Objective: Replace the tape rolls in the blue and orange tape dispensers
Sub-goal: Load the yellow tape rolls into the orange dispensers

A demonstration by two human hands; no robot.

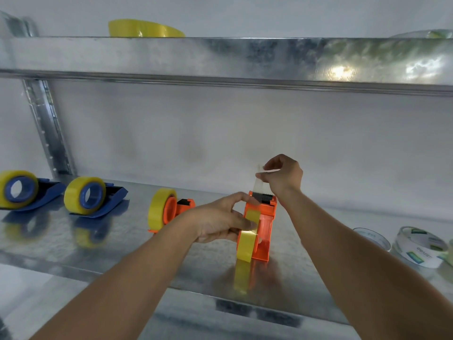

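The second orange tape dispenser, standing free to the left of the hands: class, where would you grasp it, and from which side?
Probably grip the orange tape dispenser by its narrow body behind the yellow roll, coming from above. The roll bulges wide at the left end; the body offers flat, parallel sides.

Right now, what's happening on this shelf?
A person is loading tape into an orange dispenser. The left hand grips its yellow roll, while the right hand pinches the tape end pulled up past the cutter. Two blue dispensers and another orange one already hold rolls.
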